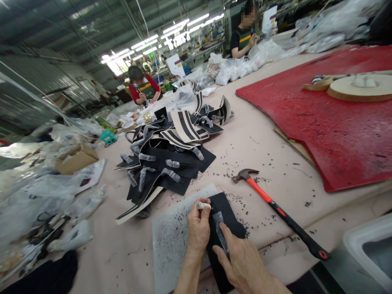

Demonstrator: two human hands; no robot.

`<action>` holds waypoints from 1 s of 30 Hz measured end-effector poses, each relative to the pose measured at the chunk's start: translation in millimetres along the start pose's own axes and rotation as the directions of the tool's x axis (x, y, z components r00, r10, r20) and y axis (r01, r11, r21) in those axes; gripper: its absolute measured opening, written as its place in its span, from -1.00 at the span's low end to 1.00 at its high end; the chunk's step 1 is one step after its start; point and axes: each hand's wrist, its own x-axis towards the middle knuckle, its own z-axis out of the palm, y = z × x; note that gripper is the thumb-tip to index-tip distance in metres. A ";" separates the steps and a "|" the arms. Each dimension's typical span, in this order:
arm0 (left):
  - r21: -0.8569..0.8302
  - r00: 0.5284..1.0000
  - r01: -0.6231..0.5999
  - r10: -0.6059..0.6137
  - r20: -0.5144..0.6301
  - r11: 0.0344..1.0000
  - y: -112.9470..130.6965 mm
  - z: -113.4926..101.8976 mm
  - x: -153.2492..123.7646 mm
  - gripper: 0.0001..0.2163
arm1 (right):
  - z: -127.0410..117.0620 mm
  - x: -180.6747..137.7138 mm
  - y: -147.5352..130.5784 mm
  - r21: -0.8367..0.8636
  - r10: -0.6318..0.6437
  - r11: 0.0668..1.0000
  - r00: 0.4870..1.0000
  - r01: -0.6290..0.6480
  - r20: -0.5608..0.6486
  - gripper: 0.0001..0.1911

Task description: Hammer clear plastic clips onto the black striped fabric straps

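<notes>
A black fabric piece (228,214) lies on a grey speckled cutting board (171,237) at the near table edge. My left hand (198,228) is closed in a fist round a small white-topped punch tool (203,205), held upright on the piece. My right hand (243,263) presses down on the black piece, fingers pinching a clear plastic strip (220,232) that lies on it. A hammer (275,206) with a red and black handle rests on the table to the right, untouched.
A pile of black and striped fabric pieces (171,155) lies beyond the board. A red mat (321,122) with a wooden disc (361,87) covers the right. Plastic bags (45,192) clutter the left. Two people work at the far end. A grey bin (367,249) stands near right.
</notes>
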 end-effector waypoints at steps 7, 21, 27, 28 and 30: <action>0.042 0.989 -0.150 0.149 0.007 0.988 7.7 1.0 1.0 -0.84 | 0.1 -0.6 0.2 0.001 -0.005 1.000 1.000 0.005 0.006 -0.50; -0.152 0.995 0.000 -0.015 -0.094 0.988 -10.9 3.9 0.8 -0.76 | 5.7 -1.8 2.3 -0.016 -0.025 1.000 0.999 0.025 -0.032 -0.50; -0.196 0.996 0.005 -0.022 -0.085 0.981 -12.4 1.8 0.9 -0.77 | 3.5 -2.4 1.3 -0.011 -0.041 0.999 0.998 0.041 -0.056 -0.51; -0.185 0.996 0.004 -0.020 -0.083 0.983 -11.2 1.5 0.8 -0.77 | 3.0 -2.1 1.1 -0.011 -0.043 0.999 0.997 0.042 -0.057 -0.51; -0.157 0.997 0.002 -0.014 -0.077 0.988 -8.8 1.2 0.8 -0.77 | 2.2 -1.2 1.1 -0.014 -0.037 0.999 0.998 0.036 -0.049 -0.51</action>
